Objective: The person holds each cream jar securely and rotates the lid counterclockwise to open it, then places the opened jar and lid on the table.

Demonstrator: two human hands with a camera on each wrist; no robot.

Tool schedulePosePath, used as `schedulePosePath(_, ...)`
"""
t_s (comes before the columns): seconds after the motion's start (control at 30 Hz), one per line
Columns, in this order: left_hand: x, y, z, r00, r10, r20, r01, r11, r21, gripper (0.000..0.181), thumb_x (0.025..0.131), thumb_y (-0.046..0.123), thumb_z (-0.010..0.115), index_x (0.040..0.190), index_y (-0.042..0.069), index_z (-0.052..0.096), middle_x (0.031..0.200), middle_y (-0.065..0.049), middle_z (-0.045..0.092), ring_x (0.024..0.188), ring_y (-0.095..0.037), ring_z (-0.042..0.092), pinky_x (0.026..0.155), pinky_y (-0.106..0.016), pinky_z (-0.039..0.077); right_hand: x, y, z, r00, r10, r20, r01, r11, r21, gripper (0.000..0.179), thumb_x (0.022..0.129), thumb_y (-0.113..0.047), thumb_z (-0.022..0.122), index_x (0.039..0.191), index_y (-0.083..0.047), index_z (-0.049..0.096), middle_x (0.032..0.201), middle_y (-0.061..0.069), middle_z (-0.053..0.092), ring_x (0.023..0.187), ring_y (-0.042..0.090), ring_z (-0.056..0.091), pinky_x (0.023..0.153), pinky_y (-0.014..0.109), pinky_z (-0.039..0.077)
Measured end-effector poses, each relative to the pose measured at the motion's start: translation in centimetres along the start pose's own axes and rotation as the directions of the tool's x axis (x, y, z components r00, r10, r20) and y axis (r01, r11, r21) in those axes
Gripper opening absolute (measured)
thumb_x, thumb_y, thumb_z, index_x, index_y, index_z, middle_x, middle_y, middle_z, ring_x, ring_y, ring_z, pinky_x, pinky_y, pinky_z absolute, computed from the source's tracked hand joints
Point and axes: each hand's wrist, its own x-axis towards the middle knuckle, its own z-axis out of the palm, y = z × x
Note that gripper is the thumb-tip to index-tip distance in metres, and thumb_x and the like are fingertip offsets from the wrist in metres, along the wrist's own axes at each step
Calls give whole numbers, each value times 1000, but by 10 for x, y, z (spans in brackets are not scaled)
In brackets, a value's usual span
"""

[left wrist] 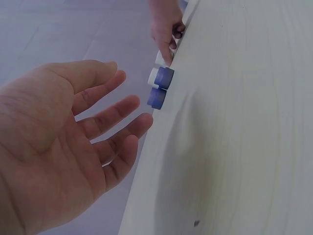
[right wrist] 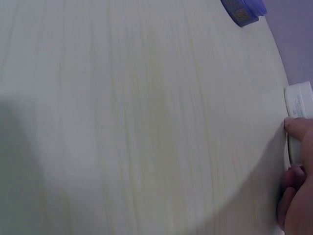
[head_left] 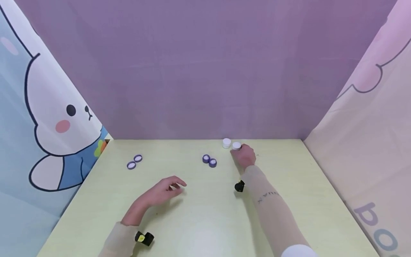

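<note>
the right hand (head_left: 245,156) pinches a white jar (head_left: 236,145) at the far side of the table (head_left: 199,228), just beside a second jar (head_left: 226,143). the left hand (head_left: 160,192) hovers, fingers loosely spread.

We're looking at a pale yellow desk (head_left: 205,225), its grain running in faint streaks. Up at ten o'clock, we see two purple-rimmed discs (head_left: 131,165) with white centres, side by side! Swing to twelve and we've got two purple tubs (head_left: 212,163) with pale tops, right next to each other. Toward one o'clock, by the far edge, we spot a white jar (head_left: 226,143), and just beside it a second white jar (head_left: 236,145), partly hidden. Between eight and nine, we catch a tiny dark speck (head_left: 156,213).
</note>
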Motion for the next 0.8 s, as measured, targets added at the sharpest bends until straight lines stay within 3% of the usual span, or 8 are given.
schedulePosePath(0.57, 7, -10, 3, 1000, 8, 17, -8, 1000, 3, 25, 99, 16, 58, 122, 7, 62, 121, -4, 60, 104, -18, 59, 87, -38, 49, 2, 4, 0, 1000, 18, -12, -18, 1000, 24, 45, 82, -40, 67, 113, -8, 62, 111, 11, 66, 100, 30, 60, 89, 45, 45)
schedulePosePath(0.8, 6, -10, 3, 1000, -20, 24, 20, 999, 27, 24, 99, 16, 59, 121, 9, 63, 121, -2, 61, 105, -16, 59, 89, -40, 48, -2, 0, -4, 1000, -19, -23, 20, 1000, 21, 53, 80, -43, 73, 118, -7, 62, 114, 9, 66, 102, 29, 61, 87, 44, 46)
